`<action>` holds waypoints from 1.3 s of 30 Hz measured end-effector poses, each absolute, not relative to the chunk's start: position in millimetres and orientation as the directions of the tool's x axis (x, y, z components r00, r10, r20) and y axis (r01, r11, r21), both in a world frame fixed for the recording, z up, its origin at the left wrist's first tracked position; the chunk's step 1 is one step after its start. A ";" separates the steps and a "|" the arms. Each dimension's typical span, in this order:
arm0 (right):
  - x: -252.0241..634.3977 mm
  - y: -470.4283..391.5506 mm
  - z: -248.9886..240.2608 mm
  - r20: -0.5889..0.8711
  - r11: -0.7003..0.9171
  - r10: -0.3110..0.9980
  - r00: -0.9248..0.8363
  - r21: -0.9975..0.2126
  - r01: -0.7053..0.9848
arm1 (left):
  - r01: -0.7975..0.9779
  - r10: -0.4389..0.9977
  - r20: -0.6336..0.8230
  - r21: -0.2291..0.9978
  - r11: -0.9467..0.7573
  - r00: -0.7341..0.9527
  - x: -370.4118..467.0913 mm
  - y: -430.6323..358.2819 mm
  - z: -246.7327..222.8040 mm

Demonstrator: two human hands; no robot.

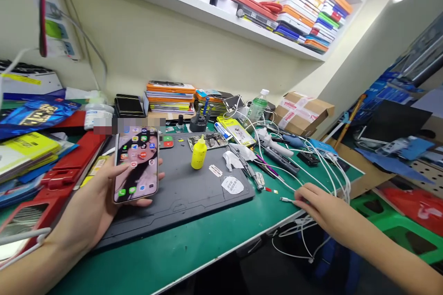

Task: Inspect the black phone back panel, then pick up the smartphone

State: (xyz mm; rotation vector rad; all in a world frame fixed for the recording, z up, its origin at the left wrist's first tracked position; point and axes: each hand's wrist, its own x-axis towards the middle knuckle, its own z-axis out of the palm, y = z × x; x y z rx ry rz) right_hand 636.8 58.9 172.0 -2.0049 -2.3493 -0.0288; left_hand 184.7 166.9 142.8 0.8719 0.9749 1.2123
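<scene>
My left hand [100, 193] is wrapped round a smartphone [136, 170] held upright above the dark work mat [194, 203]. The phone's lit screen faces me and shows a home screen with app icons. Over the bench's front edge at the right, my right hand [313, 200] pinches a white charging cable [286, 199] just behind its plug, which points left toward the mat. A gap of bare green bench lies between the plug and the phone. Near the mat's middle stands a yellow squeeze bottle [198, 154], in front of an opened phone chassis [209, 141].
Several white cables [334, 166] trail along the bench's right side and hang below its edge. A red clamp-like fixture [65, 166] stands left of the mat. Behind are a green-tinted bottle [258, 106], a cardboard box [301, 113] and stacked boxes [171, 99] under a loaded shelf [207, 7].
</scene>
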 end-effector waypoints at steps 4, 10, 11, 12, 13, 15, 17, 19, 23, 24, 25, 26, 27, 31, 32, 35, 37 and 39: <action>606.5 56.3 167.9 0.084 0.044 0.996 -0.039 -0.051 0.998 | -0.383 0.978 -0.135 0.905 0.188 0.159 182.4 167.8 142.7; 518.6 76.8 188.9 0.076 0.080 0.995 -0.063 -0.250 0.965 | -0.425 0.976 -0.126 0.885 0.191 0.176 179.3 166.4 142.2; 505.5 87.1 190.3 0.091 0.080 0.994 -0.053 -0.327 0.942 | -0.426 0.975 -0.129 0.883 0.195 0.179 179.2 166.3 142.0; 493.7 99.4 190.3 0.114 0.081 0.993 -0.037 -0.418 0.905 | -0.427 0.974 -0.134 0.882 0.201 0.184 179.2 166.5 141.7; 483.0 113.4 189.1 0.123 0.080 0.992 -0.026 -0.455 0.887 | -0.427 0.973 -0.135 0.881 0.204 0.187 179.3 166.9 141.2; 464.0 143.8 184.2 0.155 0.087 0.988 -0.010 -0.497 0.864 | -0.426 0.972 -0.136 0.881 0.208 0.194 179.6 168.0 140.2; 447.4 172.4 178.4 0.166 0.099 0.986 -0.012 -0.523 0.847 | -0.421 0.973 -0.135 0.884 0.203 0.186 179.8 168.9 139.5; 434.2 194.2 174.4 0.170 0.130 0.984 -0.046 -0.527 0.840 | -0.414 0.976 -0.135 0.889 0.195 0.169 179.8 169.0 139.9; 430.1 212.0 176.1 0.194 0.163 0.978 -0.079 -0.465 0.870 | -0.425 0.976 -0.154 0.882 0.206 0.153 180.4 168.1 142.9; 434.9 212.7 178.0 0.212 0.159 0.975 -0.068 -0.448 0.880 | -0.429 0.976 -0.154 0.879 0.205 0.151 180.6 168.3 143.3; 441.5 212.8 180.0 0.232 0.149 0.971 -0.050 -0.431 0.890 | -0.433 0.977 -0.152 0.878 0.204 0.151 180.8 168.6 143.3; 449.3 212.6 181.7 0.252 0.137 0.967 -0.031 -0.415 0.899 | -0.435 0.977 -0.146 0.878 0.199 0.154 180.9 169.2 142.9; 457.8 212.5 182.7 0.266 0.124 0.964 -0.014 -0.399 0.908 | -0.438 0.978 -0.137 0.878 0.194 0.158 180.9 169.9 142.2; 484.8 215.3 177.9 0.266 0.078 0.963 0.028 -0.379 0.922 | -0.446 0.972 -0.107 0.874 0.191 0.208 180.6 171.6 139.9; 488.0 216.8 175.5 0.264 0.071 0.964 0.036 -0.387 0.919 | -0.448 0.970 -0.098 0.873 0.192 0.224 180.5 171.6 140.2; 490.6 221.1 171.2 0.265 0.064 0.963 0.053 -0.412 0.909 | -0.443 0.967 -0.073 0.879 0.177 0.242 181.2 170.3 144.0; 490.2 220.8 171.8 0.273 0.065 0.960 0.061 -0.429 0.901 | -0.415 0.970 -0.080 0.893 0.172 0.230 182.6 169.5 147.5; 488.7 215.0 174.8 0.292 0.066 0.953 0.076 -0.448 0.892 | -0.382 0.973 -0.101 0.907 0.176 0.208 184.5 169.6 150.1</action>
